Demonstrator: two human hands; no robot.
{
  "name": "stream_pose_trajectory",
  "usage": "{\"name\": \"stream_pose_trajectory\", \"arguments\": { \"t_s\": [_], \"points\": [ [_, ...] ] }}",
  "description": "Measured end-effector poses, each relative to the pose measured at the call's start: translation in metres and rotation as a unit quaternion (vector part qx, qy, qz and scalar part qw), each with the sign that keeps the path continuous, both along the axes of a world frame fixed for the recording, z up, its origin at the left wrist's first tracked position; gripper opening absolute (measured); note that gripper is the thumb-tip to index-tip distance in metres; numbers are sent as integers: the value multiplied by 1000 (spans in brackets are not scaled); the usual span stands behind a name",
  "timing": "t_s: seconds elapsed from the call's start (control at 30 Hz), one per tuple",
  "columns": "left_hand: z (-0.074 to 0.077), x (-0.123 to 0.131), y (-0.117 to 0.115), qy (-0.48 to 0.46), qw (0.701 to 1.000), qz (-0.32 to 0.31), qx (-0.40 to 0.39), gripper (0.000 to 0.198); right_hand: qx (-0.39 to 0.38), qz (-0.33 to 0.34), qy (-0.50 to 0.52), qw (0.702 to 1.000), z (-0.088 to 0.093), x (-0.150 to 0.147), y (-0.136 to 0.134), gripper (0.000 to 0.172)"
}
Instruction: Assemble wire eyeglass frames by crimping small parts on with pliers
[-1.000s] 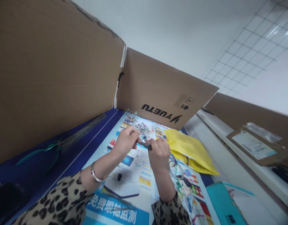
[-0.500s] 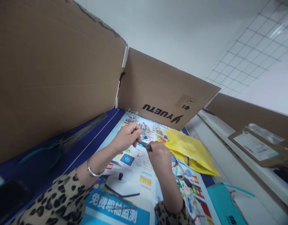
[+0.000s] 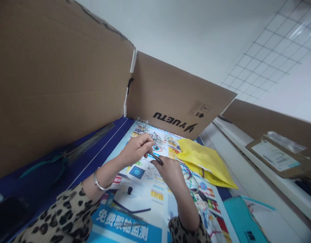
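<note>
My left hand [image 3: 138, 147] is closed in a pinch above the printed sheet [image 3: 135, 202]. What its fingertips hold is too small to make out. My right hand [image 3: 170, 170] grips a slim dark metal tool [image 3: 156, 157], whose far end points up and left to the left fingertips. The fingers hide part of the tool, so its exact kind is unclear. Just beyond the hands, thin tangled wires [image 3: 158, 137] lie on the sheet. Loops of coloured wire [image 3: 192, 182] rest to the right of my right wrist.
Tall cardboard panels [image 3: 170, 91] stand at the back and left. A yellow envelope [image 3: 206, 160] lies on the right, above a teal case [image 3: 243, 219]. Teal-handled pliers [image 3: 60, 162] and a bundle of thin wires [image 3: 92, 140] are at left. A labelled parcel [image 3: 274, 157] sits far right.
The tool has turned and now shows a narrower side. My right hand has rolled and dropped slightly, with its knuckles flatter. My left hand is almost where it was.
</note>
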State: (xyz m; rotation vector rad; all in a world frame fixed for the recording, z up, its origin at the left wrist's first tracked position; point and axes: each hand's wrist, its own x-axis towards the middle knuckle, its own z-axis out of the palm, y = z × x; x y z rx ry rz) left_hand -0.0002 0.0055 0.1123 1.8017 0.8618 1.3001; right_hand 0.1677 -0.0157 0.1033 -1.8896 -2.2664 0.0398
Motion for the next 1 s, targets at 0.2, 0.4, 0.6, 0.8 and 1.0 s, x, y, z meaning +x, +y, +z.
{"name": "stream_pose_trajectory", "arguments": {
  "t_s": [0.2,0.4,0.6,0.8,1.0],
  "points": [
    [2,-1,-4,28,999,-10,31,19,-44,47,74,995,1,7,-2,29],
    [3,2,-4,51,999,-15,11,19,-78,122,120,982,-2,16,0,31],
    [7,-8,7,103,994,3,-21,15,-15,84,37,996,-6,19,7,29],
    [10,-16,10,128,991,7,-45,18,-20,95,18,995,-8,20,6,29],
    [6,-15,12,97,990,62,-81,15,73,71,19,995,-10,17,8,22]
  ]
}}
